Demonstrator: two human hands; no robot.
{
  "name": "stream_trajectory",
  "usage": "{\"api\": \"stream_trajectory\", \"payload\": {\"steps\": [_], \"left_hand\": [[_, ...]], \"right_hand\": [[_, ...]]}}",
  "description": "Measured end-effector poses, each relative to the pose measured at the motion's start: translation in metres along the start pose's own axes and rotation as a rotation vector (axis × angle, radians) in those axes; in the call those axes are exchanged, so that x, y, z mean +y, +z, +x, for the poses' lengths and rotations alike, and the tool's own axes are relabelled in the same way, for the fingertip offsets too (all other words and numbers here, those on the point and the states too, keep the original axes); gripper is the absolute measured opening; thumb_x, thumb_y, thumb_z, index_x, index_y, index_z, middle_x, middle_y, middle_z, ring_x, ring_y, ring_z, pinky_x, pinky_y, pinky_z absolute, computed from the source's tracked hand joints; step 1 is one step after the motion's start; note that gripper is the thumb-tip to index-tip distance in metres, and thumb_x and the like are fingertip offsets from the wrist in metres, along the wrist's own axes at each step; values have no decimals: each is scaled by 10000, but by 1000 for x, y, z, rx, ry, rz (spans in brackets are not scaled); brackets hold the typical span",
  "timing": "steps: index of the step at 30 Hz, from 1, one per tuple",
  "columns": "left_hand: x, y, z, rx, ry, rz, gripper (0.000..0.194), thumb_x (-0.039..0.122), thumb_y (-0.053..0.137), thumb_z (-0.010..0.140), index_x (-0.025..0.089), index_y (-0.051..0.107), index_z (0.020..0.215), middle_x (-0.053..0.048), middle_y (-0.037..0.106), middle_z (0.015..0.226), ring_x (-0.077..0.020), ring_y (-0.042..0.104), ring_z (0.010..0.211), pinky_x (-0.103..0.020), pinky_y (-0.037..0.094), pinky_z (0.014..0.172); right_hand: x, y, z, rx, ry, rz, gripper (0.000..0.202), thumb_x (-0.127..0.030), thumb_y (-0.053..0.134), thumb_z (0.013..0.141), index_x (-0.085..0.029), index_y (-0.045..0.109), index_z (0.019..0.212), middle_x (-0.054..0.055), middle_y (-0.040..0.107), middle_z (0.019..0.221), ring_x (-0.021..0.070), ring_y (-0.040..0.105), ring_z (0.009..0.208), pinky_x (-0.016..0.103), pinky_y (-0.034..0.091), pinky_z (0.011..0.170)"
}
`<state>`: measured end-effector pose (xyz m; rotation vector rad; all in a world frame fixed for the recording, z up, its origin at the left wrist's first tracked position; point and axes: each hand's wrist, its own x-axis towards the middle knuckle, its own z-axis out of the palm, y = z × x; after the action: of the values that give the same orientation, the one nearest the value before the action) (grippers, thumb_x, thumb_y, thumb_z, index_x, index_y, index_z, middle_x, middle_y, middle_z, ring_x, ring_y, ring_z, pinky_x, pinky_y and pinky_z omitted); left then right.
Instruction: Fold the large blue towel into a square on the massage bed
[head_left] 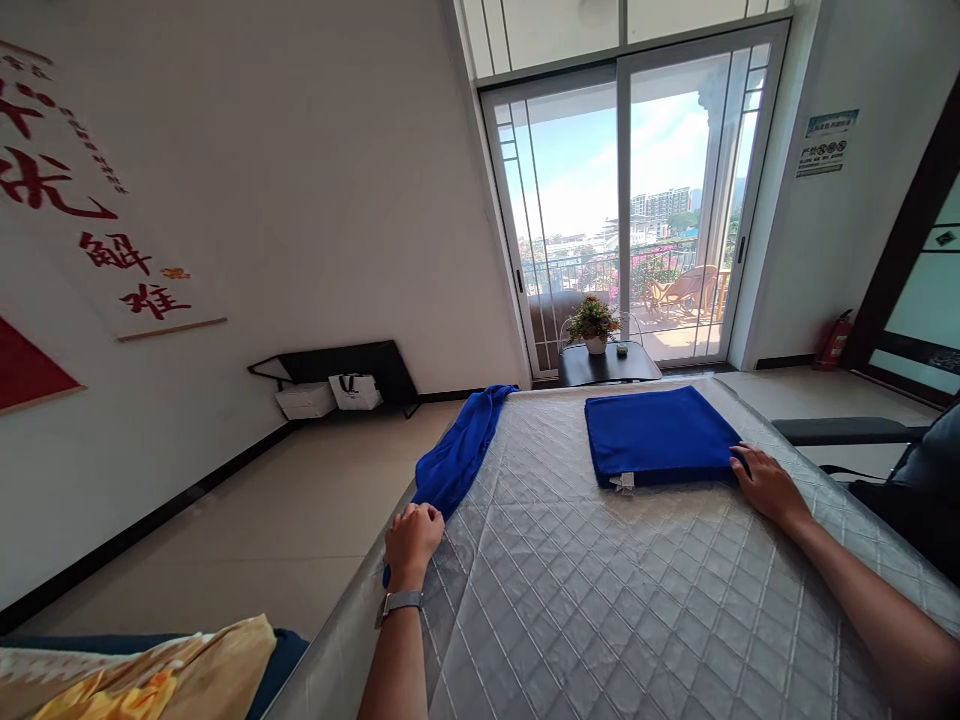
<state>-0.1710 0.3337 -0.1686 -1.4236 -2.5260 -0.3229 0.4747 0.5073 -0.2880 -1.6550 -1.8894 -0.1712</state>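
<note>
A blue cloth folded into a flat rectangle (660,435) lies on the quilted silver cover (600,580), with a white tag at its near edge. My right hand (769,482) rests at its near right corner, fingers apart and touching the edge. Along the cover's left edge lies a loose, crumpled blue cloth (461,450). My left hand (414,540), with a watch on the wrist, is closed on the near end of that cloth.
Yellow and tan fabric (172,675) lies at the lower left. Beyond the far edge stands a small dark table (609,366) with a potted plant (595,325). A dark armchair (911,480) is at the right, and a low black rack (337,375) by the left wall.
</note>
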Motion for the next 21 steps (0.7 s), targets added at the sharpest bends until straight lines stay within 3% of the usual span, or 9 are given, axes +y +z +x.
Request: {"api": "stream_trajectory", "payload": {"steps": [2, 5, 7, 9, 12, 15, 17, 19, 21], "left_hand": [[1, -10, 6, 77, -48, -44, 390, 263, 332, 995, 153, 699, 1067, -168, 712, 1121, -308, 663, 1065, -390, 501, 884], [9, -36, 12, 364, -123, -303, 431, 314, 240, 1031, 119, 567, 1232, -195, 672, 1202, -300, 643, 1131, -393, 502, 914], [23, -56, 9, 548, -109, -579, 377, 375, 307, 1019, 141, 533, 1210, -172, 680, 1132, -286, 661, 1066, -378, 510, 877], [45, -78, -3, 573, -29, -796, 329, 433, 380, 998, 179, 528, 1145, -108, 678, 985, -248, 669, 901, -344, 508, 784], [87, -112, -39, 318, 189, -989, 306, 517, 425, 991, 237, 530, 1057, 11, 572, 765, -168, 546, 633, -277, 429, 599], [125, -147, -88, -193, 546, -1025, 316, 540, 413, 1016, 257, 553, 1002, 75, 416, 638, -124, 360, 516, -248, 312, 511], [142, -168, -118, -511, 778, -975, 301, 505, 421, 1034, 251, 581, 1010, 83, 412, 632, -108, 322, 522, -238, 294, 521], [154, -183, -142, -704, 909, -915, 288, 474, 437, 1041, 244, 610, 1046, 83, 455, 644, -93, 333, 526, -227, 301, 539], [163, -188, -160, -801, 956, -895, 284, 459, 458, 1038, 238, 629, 1086, 78, 504, 656, -82, 369, 525, -215, 323, 556]], "right_hand": [[0, 0, 0, 0, 3, 5, 566, -525, 282, 997, -192, 595, 1332, 144, 574, 1451, 321, 538, 1325, 514, 448, 1091], [0, 0, 0, 4, 7, 4, 555, -520, 286, 998, -203, 599, 1328, 136, 575, 1450, 320, 544, 1316, 514, 455, 1083], [1, 0, 0, 5, 3, 0, 549, -515, 290, 997, -203, 602, 1324, 134, 582, 1440, 315, 548, 1312, 504, 455, 1085], [2, 1, 0, 9, -3, -3, 544, -511, 292, 998, -202, 603, 1320, 133, 590, 1429, 309, 549, 1312, 492, 449, 1093], [3, 2, 1, 12, -11, -9, 553, -509, 281, 1004, -188, 598, 1323, 143, 584, 1435, 310, 544, 1318, 489, 438, 1104], [2, 2, 0, 7, -11, -15, 560, -507, 275, 1007, -176, 593, 1327, 148, 577, 1444, 312, 547, 1313, 489, 437, 1102], [1, 1, 0, 12, -5, -20, 556, -505, 273, 1008, -180, 592, 1327, 143, 583, 1438, 310, 551, 1306, 486, 441, 1095], [-2, -3, -1, 24, -8, -33, 554, -497, 266, 1011, -175, 592, 1323, 145, 592, 1425, 309, 555, 1297, 484, 445, 1087], [-7, -9, -2, 54, -19, -67, 548, -480, 267, 1013, -158, 597, 1311, 157, 599, 1408, 317, 559, 1281, 485, 448, 1077]]}}
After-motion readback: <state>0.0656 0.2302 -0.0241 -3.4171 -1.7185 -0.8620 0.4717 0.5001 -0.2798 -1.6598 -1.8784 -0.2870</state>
